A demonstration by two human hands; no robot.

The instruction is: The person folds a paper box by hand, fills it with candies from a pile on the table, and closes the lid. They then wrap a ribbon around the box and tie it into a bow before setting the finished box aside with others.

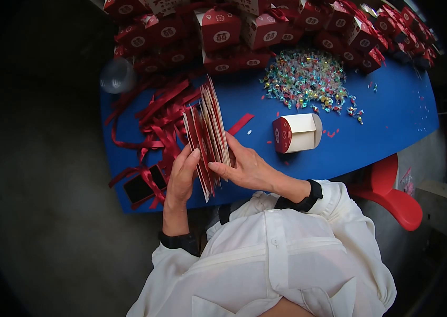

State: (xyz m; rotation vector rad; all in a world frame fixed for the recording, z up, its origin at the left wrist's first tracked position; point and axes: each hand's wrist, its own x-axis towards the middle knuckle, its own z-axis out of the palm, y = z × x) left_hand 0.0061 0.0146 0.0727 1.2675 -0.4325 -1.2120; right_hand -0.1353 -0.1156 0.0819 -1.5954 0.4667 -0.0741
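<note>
Between my two hands is a stack of flat, unfolded red-and-white cardboard gift boxes [212, 134], held on edge above the table's front edge. My left hand [181, 177] grips the stack from its left side, thumb along the near edge. My right hand [249, 166] closes on the right side, with its thumb across the front edges. To the right of the stack lies one folded-up gift box [300, 138], red at its end with cream flaps. Loose red ribbons [164, 132] are heaped left of the stack, partly hidden behind it.
Finished red gift boxes [221, 37] are piled along the back of the blue table [392, 113]. In front of them spreads a heap of shiny wrapped candies [303, 76]. A dark rectangular object [140, 190] lies under ribbon. A red chair [395, 203] stands at right.
</note>
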